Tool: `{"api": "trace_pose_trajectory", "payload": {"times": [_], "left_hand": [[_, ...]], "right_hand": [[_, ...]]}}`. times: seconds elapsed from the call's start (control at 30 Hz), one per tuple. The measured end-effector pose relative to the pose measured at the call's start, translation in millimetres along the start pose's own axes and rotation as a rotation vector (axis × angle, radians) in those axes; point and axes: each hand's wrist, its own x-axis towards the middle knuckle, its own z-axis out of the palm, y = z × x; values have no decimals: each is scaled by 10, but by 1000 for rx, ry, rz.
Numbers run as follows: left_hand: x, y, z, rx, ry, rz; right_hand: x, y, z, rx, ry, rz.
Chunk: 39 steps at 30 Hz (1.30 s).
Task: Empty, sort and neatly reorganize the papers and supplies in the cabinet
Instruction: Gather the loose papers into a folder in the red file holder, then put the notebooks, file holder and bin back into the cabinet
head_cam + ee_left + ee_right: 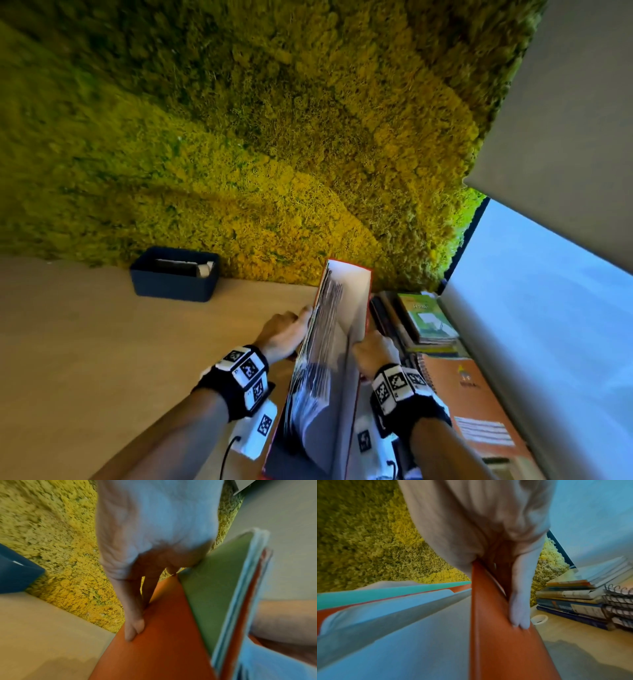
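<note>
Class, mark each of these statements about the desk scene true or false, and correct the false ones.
1. Both hands hold the red folder. True: left hand, right hand.
2. The folder lies flat and closed. False: it stands open on edge, papers inside.
3. A dark bin sits by the moss wall. True.
4. The book stack lies left of the folder. False: it lies to the right.
5. The bin sits on the book stack. False: it sits on the desk.

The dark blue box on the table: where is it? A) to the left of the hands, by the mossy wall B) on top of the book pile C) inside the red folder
A: the dark blue box sits on the table against the mossy wall, left of both hands.
</note>
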Motion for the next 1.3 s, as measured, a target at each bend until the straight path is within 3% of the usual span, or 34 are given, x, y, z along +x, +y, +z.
{"api": "trace_pose_trajectory", "payload": {"times": [0.07,0.17,0.37,0.5,0.77,1.07,1.3], "left_hand": [[-242,79,64,-21,99,15],[-624,66,204,33,125,-14],[-1065,-181,411,-129,-7,-128],[-1470,-170,457,-120,-110,-118],[-2167,-264,393,-326,-228,53],[-2983,-472,757,-59,138,92],[-3657,-336,1231,54,149,179]], "right_hand": [[-88,103,-22,-11,-2,-25],[-307,279,-28,-64,-33,-50],[-716,461,-42,-113,-81,-105],[-984,529,8,-148,-37,-96],[-1684,657,31,-82,27,-157],[-2672,1042,-9,-103,74,-252],[-3162,1581,-69,-113,75,-226]]}}
